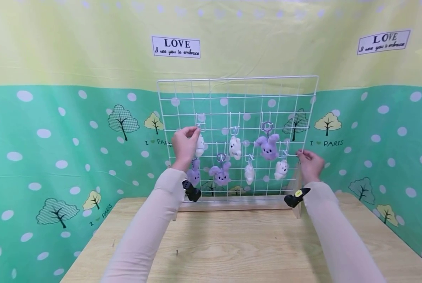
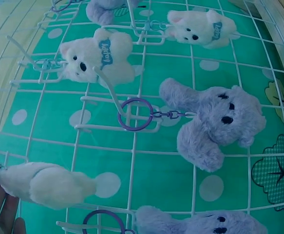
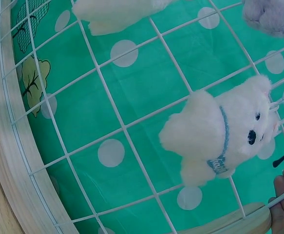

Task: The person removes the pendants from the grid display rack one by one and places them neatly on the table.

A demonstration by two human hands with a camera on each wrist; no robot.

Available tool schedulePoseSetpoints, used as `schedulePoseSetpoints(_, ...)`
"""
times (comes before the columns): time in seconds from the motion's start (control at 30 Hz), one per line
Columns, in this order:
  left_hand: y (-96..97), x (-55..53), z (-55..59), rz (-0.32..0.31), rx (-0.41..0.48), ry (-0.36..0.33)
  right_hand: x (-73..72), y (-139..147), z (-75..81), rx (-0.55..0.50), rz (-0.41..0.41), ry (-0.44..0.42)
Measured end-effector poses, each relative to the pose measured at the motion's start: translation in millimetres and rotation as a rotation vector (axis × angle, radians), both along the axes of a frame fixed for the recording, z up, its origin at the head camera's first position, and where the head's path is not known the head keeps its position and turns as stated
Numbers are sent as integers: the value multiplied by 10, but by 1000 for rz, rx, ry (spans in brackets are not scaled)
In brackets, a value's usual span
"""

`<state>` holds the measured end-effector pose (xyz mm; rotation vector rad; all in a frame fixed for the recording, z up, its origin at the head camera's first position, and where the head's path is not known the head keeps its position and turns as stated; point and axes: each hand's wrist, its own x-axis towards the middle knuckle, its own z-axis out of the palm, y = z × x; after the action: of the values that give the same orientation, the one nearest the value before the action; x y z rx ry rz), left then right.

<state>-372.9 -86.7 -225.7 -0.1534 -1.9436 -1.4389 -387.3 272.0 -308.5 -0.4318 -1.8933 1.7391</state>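
Note:
At the upper left of the hanging toys, my left hand (image 1: 185, 146) pinches the top of a white plush bear keychain (image 1: 201, 147) beside its hook. The left wrist view shows this bear (image 2: 49, 184) side-on, with the fingers at its head end. My right hand (image 1: 310, 164) holds the right edge wire of a white wire grid (image 1: 237, 78). Nearest to that hand hangs another white bear (image 1: 281, 169), with a blue band across its body in the right wrist view. A lilac plush bunny (image 1: 268, 147) on a purple ring hangs just above and left of it.
More plush keychains hang from hooks: a white bear (image 1: 235, 147) at the middle, a lilac bunny (image 1: 221, 174) below, and others beside it. The grid stands in a wooden base (image 1: 237, 204) on a wooden table (image 1: 232, 251). A green dotted curtain (image 1: 48, 129) hangs behind.

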Motion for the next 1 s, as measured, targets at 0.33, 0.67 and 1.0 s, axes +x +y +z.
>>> schedulePoseSetpoints(0.33,1,82,24,-67,87,-20,-12,8,2,-14,4,-8)
schedulePoseSetpoints(0.67,-59,172,73,-160,187,-54,-32,24,-21,-6,5,-7)
schedulePoseSetpoints(1.0,-189,338,158,-285,276,-132,-14,1,-24,-1,0,3)
